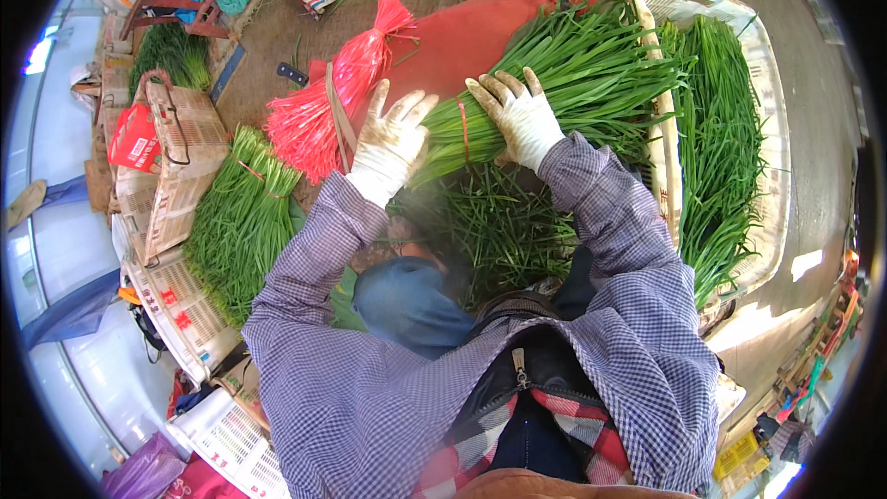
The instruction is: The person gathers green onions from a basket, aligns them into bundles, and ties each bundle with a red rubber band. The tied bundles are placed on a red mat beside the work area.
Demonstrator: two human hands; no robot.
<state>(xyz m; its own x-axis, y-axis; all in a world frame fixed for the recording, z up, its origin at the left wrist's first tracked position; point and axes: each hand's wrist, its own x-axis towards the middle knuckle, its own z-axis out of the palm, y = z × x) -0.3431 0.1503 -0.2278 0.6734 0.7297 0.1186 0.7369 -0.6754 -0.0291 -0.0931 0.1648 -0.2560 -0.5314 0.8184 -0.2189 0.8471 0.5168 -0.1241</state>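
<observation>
A bundle of garlic chives (575,93) lies across a red cloth-covered surface (454,28), bound by a thin red tie (463,128). My left hand (391,138), in a soiled white glove, rests against the pale stem ends with its fingers apart. Similarly gloved, my right hand (523,114) spans the bundle just beyond the tie, fingers over the top and thumb at the near side. The leafy end reaches the rim of a white plastic crate (662,118). Beside my left hand lies a hank of pink-red plastic ties (332,104), crossed by a tan strap (337,107).
More chives (721,132) fill the crate at right. Loose green leaves (502,229) lie below my hands. Another tied bundle (242,222) rests at left by stacked plastic crates (180,312). A dark-handled knife (292,74) lies on the floor beyond the ties.
</observation>
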